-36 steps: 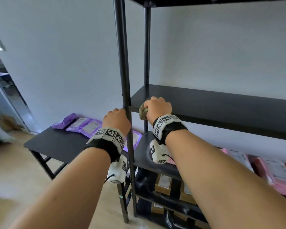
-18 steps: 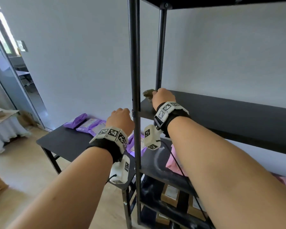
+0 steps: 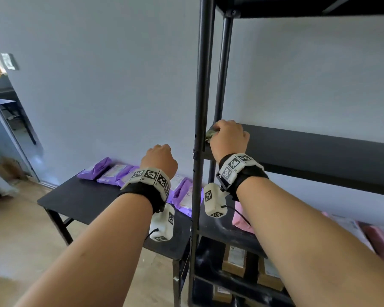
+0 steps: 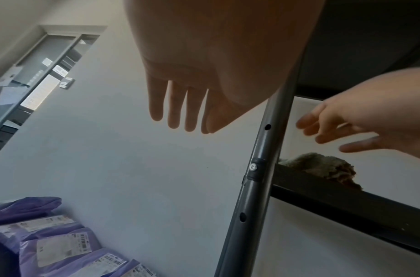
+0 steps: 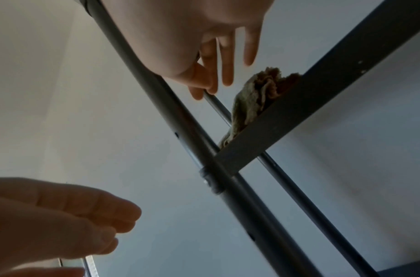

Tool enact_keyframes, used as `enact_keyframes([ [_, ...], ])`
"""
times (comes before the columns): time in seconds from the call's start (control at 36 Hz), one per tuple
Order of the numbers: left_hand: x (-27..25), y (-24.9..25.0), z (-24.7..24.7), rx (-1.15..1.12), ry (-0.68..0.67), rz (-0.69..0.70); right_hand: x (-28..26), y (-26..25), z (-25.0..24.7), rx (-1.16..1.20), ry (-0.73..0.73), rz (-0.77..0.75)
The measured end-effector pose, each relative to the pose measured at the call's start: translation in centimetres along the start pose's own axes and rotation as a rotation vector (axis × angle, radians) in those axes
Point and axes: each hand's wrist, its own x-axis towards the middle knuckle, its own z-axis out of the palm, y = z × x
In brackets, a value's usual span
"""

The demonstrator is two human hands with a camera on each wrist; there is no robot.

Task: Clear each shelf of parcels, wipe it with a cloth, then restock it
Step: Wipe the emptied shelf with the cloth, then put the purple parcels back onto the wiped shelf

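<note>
Olive-brown cloth (image 3: 211, 134) is lying bunched at the left end of the bare black shelf (image 3: 319, 149), just behind the front post (image 3: 201, 107); in the head view the right hand (image 3: 228, 138) is covering most of it. The left hand (image 3: 159, 159) is hanging above the table (image 3: 80, 196) of purple parcels (image 3: 98, 170). From the left wrist, the cloth (image 4: 322, 166) is stretching along the shelf edge, right fingers (image 4: 322, 129) spread apart above it, not touching. From the right wrist, the crumpled cloth (image 5: 253, 97) is sitting beside straight, parted fingers (image 5: 227, 61); left fingers (image 5: 85, 206) are loosely curled, holding nothing.
</note>
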Motion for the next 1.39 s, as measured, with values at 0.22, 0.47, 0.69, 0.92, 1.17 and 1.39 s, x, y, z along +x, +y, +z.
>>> enact_keyframes([
  [0.22, 1.6, -6.7, -0.9, 0.010, -0.055, 0.091, -4.3, -6.1, 3.6, 0.209, 0.113, -0.032],
  [0.47, 2.4, -15.7, 0.8, 0.081, -0.183, 0.110, -10.5, -9.3, 12.1, 0.163, -0.206, 0.166],
  [0.69, 3.5, -20.3, 6.8, 0.138, -0.318, 0.074, -13.8, -7.6, 19.9, 0.066, -0.537, 0.347],
  [0.92, 7.8, -19.9, 12.4, 0.149, -0.402, 0.073, -13.2, -4.8, 26.7, 0.037, -0.653, 0.459],
  [1.17, 11.9, -18.2, 19.3, 0.143, -0.509, 0.176, -11.5, -1.1, 31.5, -0.019, -0.690, 0.567],
  [1.39, 16.2, -17.7, 24.3, 0.178, -0.563, 0.352, -10.2, 1.8, 35.5, -0.124, -0.689, 0.691],
])
